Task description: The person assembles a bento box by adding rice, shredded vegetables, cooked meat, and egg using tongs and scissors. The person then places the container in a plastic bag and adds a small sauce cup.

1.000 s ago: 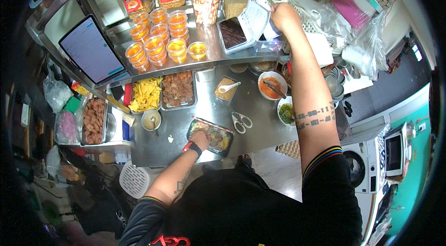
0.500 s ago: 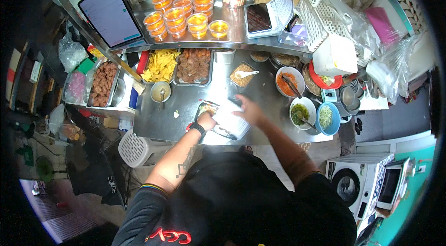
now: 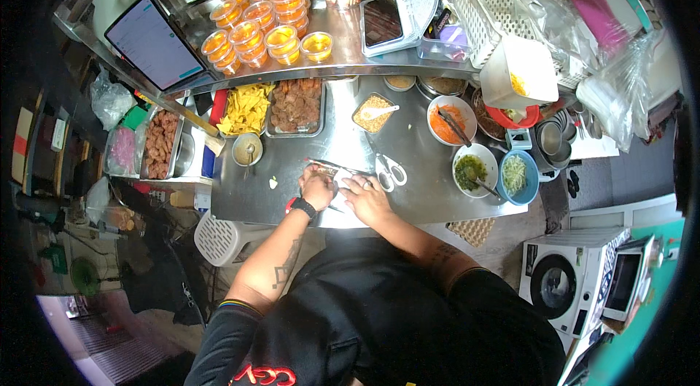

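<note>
Near the front edge of the steel counter, a bundle in white paper (image 3: 339,180) with a dark strip along its far side lies under both my hands. My left hand (image 3: 316,193), with a dark watch at the wrist, curls closed over its left end. On the right part, my right hand (image 3: 367,201) grips the paper with bent fingers, a ring on one of them. What the paper holds is mostly covered by my hands. White-handled scissors (image 3: 394,173) rest just beyond my right hand. A small white piece (image 3: 273,182) lies left of my left hand.
Behind stand trays of yellow strips (image 3: 246,107) and browned meat (image 3: 297,105), and a tub of chopped nuts (image 3: 375,113). Bowls of shredded carrot (image 3: 453,121), green sauce (image 3: 474,169) and shredded greens (image 3: 516,176) line the right. Stacked orange sauce cups (image 3: 260,22) fill the shelf above.
My right hand has come down from above the paper onto it. The white sheet, spread before, is now gathered into a smaller bundle under both hands. The scissors have come into sight.
</note>
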`<act>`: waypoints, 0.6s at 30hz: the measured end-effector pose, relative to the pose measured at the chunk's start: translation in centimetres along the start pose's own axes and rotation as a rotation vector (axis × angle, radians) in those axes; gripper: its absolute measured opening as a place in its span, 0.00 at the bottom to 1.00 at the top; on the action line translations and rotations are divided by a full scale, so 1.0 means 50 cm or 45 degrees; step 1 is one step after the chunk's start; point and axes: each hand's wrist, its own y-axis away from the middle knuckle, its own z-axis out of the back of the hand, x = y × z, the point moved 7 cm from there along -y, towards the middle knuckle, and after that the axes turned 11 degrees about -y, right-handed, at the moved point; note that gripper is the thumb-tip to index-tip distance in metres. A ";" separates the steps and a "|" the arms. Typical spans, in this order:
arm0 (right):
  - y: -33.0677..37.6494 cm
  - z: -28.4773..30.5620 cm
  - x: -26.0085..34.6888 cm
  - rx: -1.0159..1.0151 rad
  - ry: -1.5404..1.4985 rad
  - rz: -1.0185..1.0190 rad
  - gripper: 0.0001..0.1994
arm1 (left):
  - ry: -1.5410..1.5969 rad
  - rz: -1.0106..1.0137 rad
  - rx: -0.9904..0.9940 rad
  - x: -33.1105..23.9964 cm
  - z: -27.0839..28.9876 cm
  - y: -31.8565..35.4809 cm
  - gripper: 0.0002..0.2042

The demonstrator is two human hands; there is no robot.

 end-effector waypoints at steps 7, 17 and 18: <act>-0.012 -0.021 -0.002 0.257 -0.027 0.131 0.19 | -0.011 -0.025 0.088 -0.017 0.023 0.005 0.08; 0.005 -0.046 -0.004 -0.042 0.056 0.085 0.20 | 0.044 -0.144 0.086 -0.017 0.021 -0.012 0.06; -0.010 -0.045 -0.003 -0.027 0.038 0.016 0.20 | 0.032 -0.179 0.098 -0.023 0.024 -0.011 0.06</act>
